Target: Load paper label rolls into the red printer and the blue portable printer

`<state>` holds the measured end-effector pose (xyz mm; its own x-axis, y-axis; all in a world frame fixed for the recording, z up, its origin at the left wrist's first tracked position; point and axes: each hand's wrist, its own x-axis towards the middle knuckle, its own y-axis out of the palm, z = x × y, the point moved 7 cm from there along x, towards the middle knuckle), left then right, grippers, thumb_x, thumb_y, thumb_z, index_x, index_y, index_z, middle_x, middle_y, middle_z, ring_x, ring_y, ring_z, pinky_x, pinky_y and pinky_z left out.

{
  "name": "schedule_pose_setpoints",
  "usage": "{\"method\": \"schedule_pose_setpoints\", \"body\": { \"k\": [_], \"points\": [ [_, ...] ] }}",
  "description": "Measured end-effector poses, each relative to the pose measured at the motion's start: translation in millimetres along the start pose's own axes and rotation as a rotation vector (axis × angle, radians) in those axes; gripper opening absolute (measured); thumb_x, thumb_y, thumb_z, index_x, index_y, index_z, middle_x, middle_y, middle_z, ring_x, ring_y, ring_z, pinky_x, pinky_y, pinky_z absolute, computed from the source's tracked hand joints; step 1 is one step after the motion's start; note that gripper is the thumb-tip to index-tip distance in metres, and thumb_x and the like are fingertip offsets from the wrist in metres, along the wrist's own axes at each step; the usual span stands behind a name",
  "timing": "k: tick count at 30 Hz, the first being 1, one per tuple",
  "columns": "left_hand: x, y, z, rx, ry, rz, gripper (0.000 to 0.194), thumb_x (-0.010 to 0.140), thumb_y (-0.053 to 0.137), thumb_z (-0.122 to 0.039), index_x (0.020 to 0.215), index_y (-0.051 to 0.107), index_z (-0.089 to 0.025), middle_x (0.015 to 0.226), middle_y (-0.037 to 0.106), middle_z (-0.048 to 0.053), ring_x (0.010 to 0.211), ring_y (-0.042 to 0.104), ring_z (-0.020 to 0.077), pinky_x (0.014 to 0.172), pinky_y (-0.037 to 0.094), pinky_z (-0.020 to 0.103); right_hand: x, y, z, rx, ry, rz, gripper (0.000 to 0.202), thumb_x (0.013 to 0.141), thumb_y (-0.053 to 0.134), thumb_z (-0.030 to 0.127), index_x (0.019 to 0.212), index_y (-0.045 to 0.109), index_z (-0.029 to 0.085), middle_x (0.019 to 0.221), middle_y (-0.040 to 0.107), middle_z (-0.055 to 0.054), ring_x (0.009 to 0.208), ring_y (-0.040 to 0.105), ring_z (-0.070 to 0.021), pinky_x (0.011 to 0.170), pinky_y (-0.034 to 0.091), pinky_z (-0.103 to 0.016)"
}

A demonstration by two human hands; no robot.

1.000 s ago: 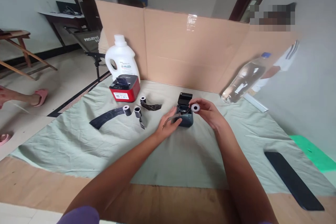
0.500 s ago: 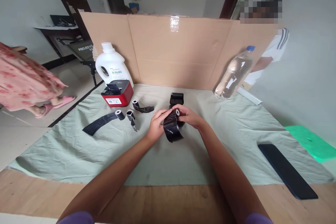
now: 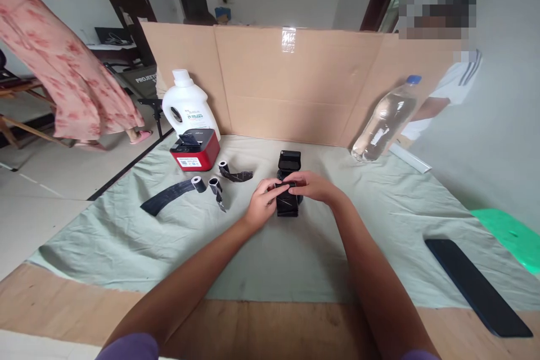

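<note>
Our left hand (image 3: 262,202) is half-curled, our right hand (image 3: 312,187) loosely bent, fingertips together on the black paper strip (image 3: 287,208)! Whether either grips it, we cannot tell. It drapes down the front of our compact printer (image 3: 290,161), lid up, on the pale green cloth (image 3: 244,267).

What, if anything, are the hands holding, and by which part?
Left hand and right hand both touch the black strip near its top; grip or mere press can't be told.

Dark device (image 3: 289,163) part-hidden, green object (image 3: 509,233) cropped
</note>
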<state>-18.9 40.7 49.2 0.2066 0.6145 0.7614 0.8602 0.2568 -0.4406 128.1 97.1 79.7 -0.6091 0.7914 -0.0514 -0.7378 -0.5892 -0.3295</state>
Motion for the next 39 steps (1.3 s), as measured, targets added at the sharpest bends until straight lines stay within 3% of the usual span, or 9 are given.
{"method": "schedule_pose_setpoints", "body": {
  "k": [3, 7, 11, 18, 27, 33, 39],
  "points": [
    [-0.4, -0.3, 0.2, 0.055, -0.012, -0.006, 0.039, 0.094, 0.051, -0.011, 0.121, 0.073, -0.028, 0.125, 0.058, 0.009, 0.103, 0.058, 0.0188, 0.094, 0.054, 0.036, 6.4, -13.5, -4.8, -0.083, -0.023, -0.108, 0.025, 0.074, 0.073, 0.027, 0.098, 0.074, 0.02, 0.099, 0.073, -0.004, 0.083, 0.065, -0.0191, 0.081, 0.05, -0.036],
    [-0.3, 5.1, -1.6, 0.101, 0.001, 0.039, 0.031, 0.096, 0.053, -0.016, 0.113, 0.076, -0.027, 0.125, 0.059, 0.009, 0.101, 0.056, 0.0187, 0.095, 0.053, 0.037, 13.0, -37.3, -20.3, -0.255, -0.015, -0.362, 0.022, 0.078, 0.067, 0.022, 0.099, 0.072, 0.019, 0.102, 0.071, -0.005, 0.077, 0.061, -0.0169, 0.081, 0.05, -0.036],
    [-0.5, 12.3, 5.6, 0.067, -0.086, 0.073, 0.024, 0.098, 0.057, -0.029, 0.111, 0.077, -0.025, 0.119, 0.06, 0.009, 0.099, 0.06, 0.0185, 0.094, 0.054, 0.036, 17.2, -47.1, -33.5, -0.413, -0.034, -0.537, 0.024, 0.08, 0.062, 0.019, 0.102, 0.072, 0.02, 0.104, 0.068, -0.006, 0.073, 0.055, -0.0157, 0.081, 0.049, -0.037],
    [-0.4, 19.5, 8.1, 0.113, -0.094, 0.166, 0.027, 0.099, 0.056, -0.029, 0.119, 0.074, -0.028, 0.12, 0.065, 0.007, 0.113, 0.061, 0.0216, 0.1, 0.053, 0.038, 27.6, -40.0, -39.9, -0.464, -0.051, -0.538, 0.026, 0.086, 0.057, 0.017, 0.107, 0.072, 0.019, 0.106, 0.066, -0.008, 0.085, 0.06, -0.0192, 0.091, 0.048, -0.038],
    [1.0, 20.0, 12.8, 0.09, -0.136, 0.152, 0.033, 0.094, 0.053, -0.015, 0.116, 0.075, -0.026, 0.12, 0.065, 0.008, 0.104, 0.062, 0.0205, 0.096, 0.053, 0.036, 35.4, -28.0, -53.4, -0.538, 0.02, -0.638, 0.027, 0.087, 0.055, 0.013, 0.108, 0.072, 0.017, 0.113, 0.062, -0.013, 0.11, 0.059, -0.0255, 0.106, 0.042, -0.039],
    [0.9, 20.0, 15.2, 0.044, -0.182, 0.154, 0.035, 0.093, 0.052, -0.013, 0.115, 0.076, -0.025, 0.122, 0.064, 0.008, 0.101, 0.063, 0.0188, 0.096, 0.054, 0.035, 31.0, -29.7, -68.0, -0.459, 0.155, -0.783, 0.018, 0.079, 0.061, 0.02, 0.095, 0.068, 0.019, 0.107, 0.057, -0.011, 0.086, 0.059, -0.0215, 0.092, 0.048, -0.039],
    [1.1, 20.2, 15.6, 0.042, -0.167, 0.139, 0.033, 0.094, 0.053, -0.014, 0.115, 0.076, -0.025, 0.121, 0.064, 0.008, 0.099, 0.063, 0.0182, 0.096, 0.054, 0.035, 30.7, -36.8, -85.8, -0.248, 0.204, -0.858, 0.028, 0.071, 0.066, 0.026, 0.098, 0.059, 0.023, 0.085, 0.062, -0.003, 0.08, 0.061, -0.0222, 0.083, 0.049, -0.036]
  ]
}}
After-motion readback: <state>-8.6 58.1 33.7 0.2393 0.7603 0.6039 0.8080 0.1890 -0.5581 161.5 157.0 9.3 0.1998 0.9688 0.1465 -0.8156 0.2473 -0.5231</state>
